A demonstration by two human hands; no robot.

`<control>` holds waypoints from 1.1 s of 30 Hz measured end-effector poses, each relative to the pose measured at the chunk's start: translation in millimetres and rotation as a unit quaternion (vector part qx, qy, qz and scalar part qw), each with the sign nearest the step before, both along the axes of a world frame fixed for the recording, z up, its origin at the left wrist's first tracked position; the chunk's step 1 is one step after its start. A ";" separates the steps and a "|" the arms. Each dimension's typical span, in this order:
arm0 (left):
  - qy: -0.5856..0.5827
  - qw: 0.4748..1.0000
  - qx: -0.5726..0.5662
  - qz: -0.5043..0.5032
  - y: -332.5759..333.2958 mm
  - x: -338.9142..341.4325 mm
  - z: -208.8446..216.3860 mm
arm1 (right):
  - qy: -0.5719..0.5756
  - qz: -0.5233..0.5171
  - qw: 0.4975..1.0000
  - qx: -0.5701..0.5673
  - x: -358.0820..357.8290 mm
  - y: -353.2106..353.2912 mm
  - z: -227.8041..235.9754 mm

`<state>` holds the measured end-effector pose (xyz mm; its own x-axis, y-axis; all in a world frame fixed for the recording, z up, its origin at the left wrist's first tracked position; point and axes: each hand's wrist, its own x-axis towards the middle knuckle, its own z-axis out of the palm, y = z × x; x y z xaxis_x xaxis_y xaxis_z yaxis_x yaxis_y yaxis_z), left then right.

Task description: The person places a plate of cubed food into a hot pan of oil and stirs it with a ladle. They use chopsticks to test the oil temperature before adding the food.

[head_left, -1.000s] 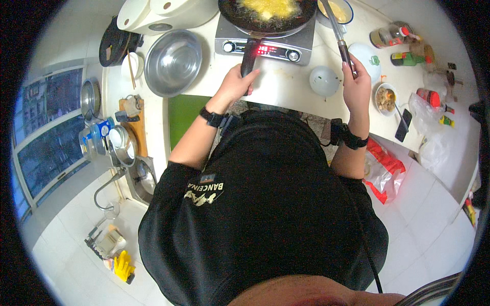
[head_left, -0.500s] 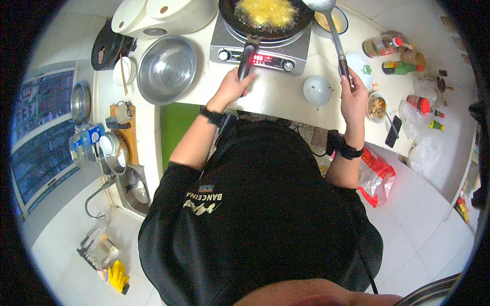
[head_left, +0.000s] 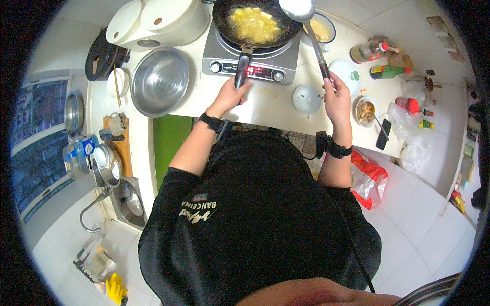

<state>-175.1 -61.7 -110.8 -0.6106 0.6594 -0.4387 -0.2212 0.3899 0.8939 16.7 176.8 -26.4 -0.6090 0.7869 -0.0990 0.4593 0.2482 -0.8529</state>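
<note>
My left hand [head_left: 231, 97] is wrapped round the black handle of a frying pan [head_left: 221, 24]. Yellow chunks of food [head_left: 254, 25] sit in bubbling oil at its middle. Under the pan is a silver electric cooktop [head_left: 298, 58] with a lit red display. In my right hand [head_left: 337, 97] is the dark grip of a metal ladle [head_left: 320, 52]. Its bowl hangs at the pan's right rim, partly over it, and I cannot see inside it. Behind the ladle stands a blue-rimmed white enamel bowl [head_left: 333, 36] with pale yellow contents.
Left of the cooktop are a large steel basin [head_left: 161, 84] and a white twin-lidded appliance [head_left: 173, 23]. To the right lie a small pale bowl [head_left: 307, 99], a white plate [head_left: 344, 76], a bowl of food [head_left: 365, 111], a phone [head_left: 383, 134] and several bottles [head_left: 388, 70].
The ladle's bowl has moved left, from beside the pan to over its right rim. My left hand keeps its hold on the pan. The whole view has shifted slightly.
</note>
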 end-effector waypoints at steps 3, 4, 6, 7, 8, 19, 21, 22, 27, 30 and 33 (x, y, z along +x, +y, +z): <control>0.014 0.999 -0.035 -0.013 -13.2 3.7 17.2 | -0.001 0.007 0.999 -0.051 0.5 1.1 0.5; 0.005 0.999 -0.043 -0.012 -21.7 7.2 25.5 | 0.007 0.012 0.997 -0.070 1.6 1.6 0.3; -0.005 0.999 -0.049 -0.007 -33.6 10.3 39.6 | 0.034 0.015 0.995 -0.097 4.4 1.5 -1.8; -0.007 0.999 -0.046 -0.003 -37.6 10.2 44.1 | 0.055 0.010 0.986 -0.157 7.5 3.1 -2.1; -0.004 0.999 -0.034 0.001 -39.6 10.9 45.8 | 0.077 0.004 0.974 -0.214 10.9 4.7 -2.7; -0.004 1.000 -0.007 -0.004 -1.5 1.7 -4.9 | 0.250 0.019 0.863 -0.439 21.1 20.3 -0.2; -0.001 1.000 -0.027 0.000 -4.8 4.3 4.6 | 0.157 0.014 0.922 -0.353 12.7 14.7 -0.6; -0.004 0.999 -0.037 0.000 -9.1 8.0 11.7 | 0.080 0.024 0.956 -0.282 9.5 14.2 0.4; 0.007 0.999 -0.053 -0.002 -34.4 13.5 39.3 | -0.010 0.051 0.989 0.141 -4.7 -4.5 -4.1; -0.010 0.999 -0.047 0.001 -29.9 8.0 27.9 | -0.024 0.058 0.979 0.196 -9.3 -9.5 -7.7; 0.005 0.999 -0.032 0.005 -11.9 4.0 4.4 | -0.040 0.048 0.977 0.204 -10.5 -10.6 -9.4</control>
